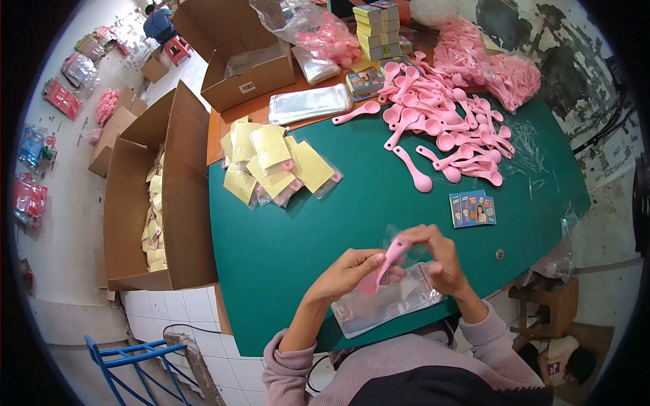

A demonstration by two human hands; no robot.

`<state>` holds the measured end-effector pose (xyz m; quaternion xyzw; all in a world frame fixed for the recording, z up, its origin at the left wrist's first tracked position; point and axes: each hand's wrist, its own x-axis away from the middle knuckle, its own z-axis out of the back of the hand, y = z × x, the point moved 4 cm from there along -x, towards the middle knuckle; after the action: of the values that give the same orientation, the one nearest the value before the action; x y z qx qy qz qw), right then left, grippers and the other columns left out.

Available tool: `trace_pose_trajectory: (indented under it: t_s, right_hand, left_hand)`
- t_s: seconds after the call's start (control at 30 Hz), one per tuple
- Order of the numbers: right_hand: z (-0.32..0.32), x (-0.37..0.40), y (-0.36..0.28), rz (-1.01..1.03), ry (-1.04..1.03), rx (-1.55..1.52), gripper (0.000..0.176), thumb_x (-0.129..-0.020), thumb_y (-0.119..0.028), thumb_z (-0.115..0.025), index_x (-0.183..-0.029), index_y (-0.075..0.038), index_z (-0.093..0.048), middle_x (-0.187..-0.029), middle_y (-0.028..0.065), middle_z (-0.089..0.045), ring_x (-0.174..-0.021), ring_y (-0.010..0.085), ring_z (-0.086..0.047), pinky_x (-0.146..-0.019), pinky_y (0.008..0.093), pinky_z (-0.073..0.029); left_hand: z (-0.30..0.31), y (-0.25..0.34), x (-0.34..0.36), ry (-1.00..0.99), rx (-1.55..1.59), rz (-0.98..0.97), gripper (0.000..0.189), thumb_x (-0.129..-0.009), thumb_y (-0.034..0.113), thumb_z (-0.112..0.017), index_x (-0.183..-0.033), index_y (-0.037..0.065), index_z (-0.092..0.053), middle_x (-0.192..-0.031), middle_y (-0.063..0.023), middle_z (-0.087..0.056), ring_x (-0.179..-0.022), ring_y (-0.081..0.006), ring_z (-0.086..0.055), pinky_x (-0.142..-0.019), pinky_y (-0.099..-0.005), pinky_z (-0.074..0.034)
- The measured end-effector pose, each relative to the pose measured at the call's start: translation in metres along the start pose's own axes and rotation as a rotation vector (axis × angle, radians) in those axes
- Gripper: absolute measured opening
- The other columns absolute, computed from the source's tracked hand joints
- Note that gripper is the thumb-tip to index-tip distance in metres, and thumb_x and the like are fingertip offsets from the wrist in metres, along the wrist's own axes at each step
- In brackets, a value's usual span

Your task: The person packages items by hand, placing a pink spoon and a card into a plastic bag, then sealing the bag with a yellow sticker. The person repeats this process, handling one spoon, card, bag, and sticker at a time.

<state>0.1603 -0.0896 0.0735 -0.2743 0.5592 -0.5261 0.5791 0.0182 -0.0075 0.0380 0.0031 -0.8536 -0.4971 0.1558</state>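
A pink measuring spoon (382,267) is pinched in my left hand (352,271), handle end up and bowl down. My right hand (440,257) is at the handle end, its fingers curved and slightly blurred; whether it grips the spoon cannot be made out. A thin clear film, perhaps a small plastic bag, shows faintly around the handle. Under both hands, a stack of clear plastic bags (365,314) lies at the table's near edge. Just beyond my right hand rest blue printed cards (472,208).
A pile of pink spoons (440,115) covers the back right of the green table (305,243). Packed bags with yellow cards (267,159) lie at left, beside a tall cardboard box (186,196). Clear bags (310,104) and card stacks (376,30) stand behind.
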Motion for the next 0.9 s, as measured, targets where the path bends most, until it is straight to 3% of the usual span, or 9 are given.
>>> trace_pose_trajectory:
  t_s: [0.03,0.13,0.17,0.3,0.37,0.47,0.67,0.83,0.9]
  right_hand:
    - [-0.004,-0.003,-0.004,-0.021,-0.127,0.033,0.077,-0.081,-0.071,-0.026,-0.101,-0.003,-0.057,-0.112,0.0146,-0.055,-0.104,0.0291,-0.053,-0.084,0.0395,-0.044]
    - [-0.010,-0.003,-0.009,0.047,-0.251,0.047,0.072,-0.083,-0.069,-0.025,-0.101,-0.010,-0.062,-0.121,0.0135,-0.050,-0.107,0.0306,-0.049,-0.087,0.0417,-0.041]
    - [0.005,-0.004,-0.004,0.020,-0.266,0.054,0.057,-0.084,-0.061,-0.038,-0.103,-0.014,-0.064,-0.125,0.0130,-0.046,-0.106,0.0293,-0.047,-0.090,0.0435,-0.038]
    - [0.115,0.002,0.031,-0.516,0.328,0.504,0.037,-0.074,-0.021,-0.065,-0.108,-0.006,-0.061,-0.108,0.0130,-0.050,-0.098,0.0278,-0.051,-0.085,0.0379,-0.042]
    - [0.148,0.032,0.063,-0.380,0.320,1.166,0.035,-0.072,-0.011,-0.065,-0.106,-0.002,-0.060,-0.100,0.0128,-0.052,-0.086,0.0245,-0.055,-0.078,0.0336,-0.044]
    - [0.149,0.028,0.057,-0.500,0.283,0.721,0.033,-0.071,-0.007,-0.065,-0.103,-0.001,-0.059,-0.096,0.0134,-0.055,-0.082,0.0221,-0.057,-0.077,0.0321,-0.044]
    - [0.149,0.025,0.040,-0.511,0.365,0.567,0.024,-0.071,-0.006,-0.066,-0.093,0.000,-0.056,-0.077,0.0075,-0.061,-0.068,0.0153,-0.058,-0.064,0.0288,-0.047]
    - [0.074,-0.006,-0.020,-0.630,0.212,0.126,0.020,-0.075,-0.007,-0.065,-0.091,-0.001,-0.056,-0.071,0.0049,-0.061,-0.062,0.0124,-0.059,-0.057,0.0282,-0.046]
    - [0.056,-0.014,-0.027,-0.615,0.094,0.052,0.018,-0.076,-0.008,-0.064,-0.091,-0.001,-0.056,-0.071,0.0053,-0.061,-0.063,0.0125,-0.060,-0.057,0.0289,-0.046]
  left_hand:
    - [-0.001,0.002,0.000,-0.002,-0.001,-0.001,0.039,-0.097,0.025,-0.037,-0.115,-0.006,-0.051,-0.103,-0.0142,-0.061,-0.092,-0.0169,-0.059,-0.082,-0.0272,-0.047]
    - [-0.005,0.013,0.000,0.007,-0.095,-0.076,0.042,-0.095,0.028,-0.040,-0.114,-0.007,-0.052,-0.102,-0.0164,-0.062,-0.090,-0.0180,-0.060,-0.081,-0.0274,-0.048]
    - [-0.003,0.016,0.001,0.063,-0.046,-0.061,0.043,-0.095,0.028,-0.039,-0.115,-0.008,-0.051,-0.102,-0.0177,-0.061,-0.091,-0.0207,-0.061,-0.080,-0.0294,-0.049]
    - [0.006,0.021,0.005,0.142,0.034,-0.059,0.044,-0.095,0.029,-0.039,-0.116,-0.009,-0.049,-0.103,-0.0201,-0.060,-0.091,-0.0251,-0.062,-0.078,-0.0326,-0.052]
    - [0.006,0.020,0.004,0.131,0.035,-0.064,0.044,-0.096,0.029,-0.038,-0.117,-0.008,-0.049,-0.104,-0.0204,-0.060,-0.091,-0.0254,-0.062,-0.079,-0.0328,-0.051]
    - [0.005,0.018,0.002,0.126,0.023,-0.072,0.044,-0.096,0.028,-0.038,-0.117,-0.008,-0.049,-0.105,-0.0210,-0.059,-0.092,-0.0261,-0.061,-0.080,-0.0331,-0.051]
    - [0.004,0.015,-0.001,0.098,-0.021,-0.052,0.044,-0.096,0.028,-0.037,-0.118,-0.008,-0.049,-0.105,-0.0210,-0.059,-0.094,-0.0265,-0.061,-0.083,-0.0333,-0.050]
    - [-0.005,0.014,-0.008,0.041,-0.145,-0.043,0.043,-0.096,0.028,-0.038,-0.115,-0.009,-0.050,-0.106,-0.0204,-0.059,-0.098,-0.0260,-0.059,-0.085,-0.0300,-0.048]
    - [-0.005,0.008,-0.008,0.165,-0.035,-0.044,0.040,-0.096,0.028,-0.039,-0.106,-0.007,-0.056,-0.093,-0.0125,-0.063,-0.086,-0.0169,-0.060,-0.073,-0.0233,-0.047]
